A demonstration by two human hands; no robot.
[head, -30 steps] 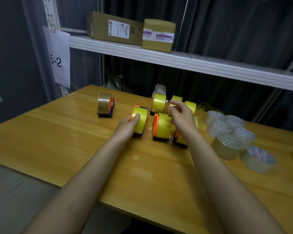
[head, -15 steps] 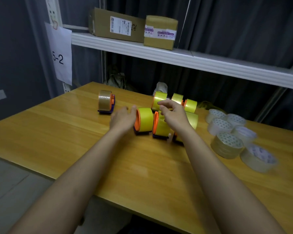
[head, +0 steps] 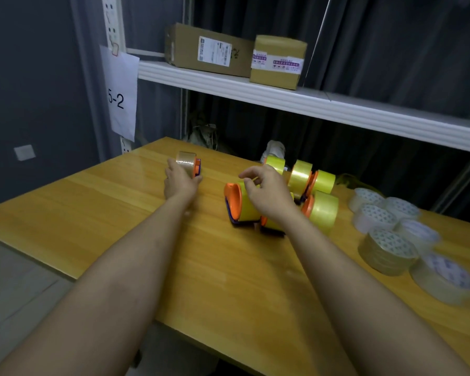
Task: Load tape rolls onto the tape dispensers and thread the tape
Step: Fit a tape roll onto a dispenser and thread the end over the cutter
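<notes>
So the left hand [head: 180,183] had reached the lone clear-tape dispenser [head: 188,166] at the far left of the table [head: 98,213], fingers curled round it, though blur made the grip hard to confirm. The right hand [head: 266,195] hovered, loosely curled, over the yellow dispensers [head: 300,191], holding nothing I could see. Looked like sorting; next move probably needed pulling that one closer.

Bare forearms (no sleeves), left hand [head: 180,183], right hand [head: 269,196].
</notes>
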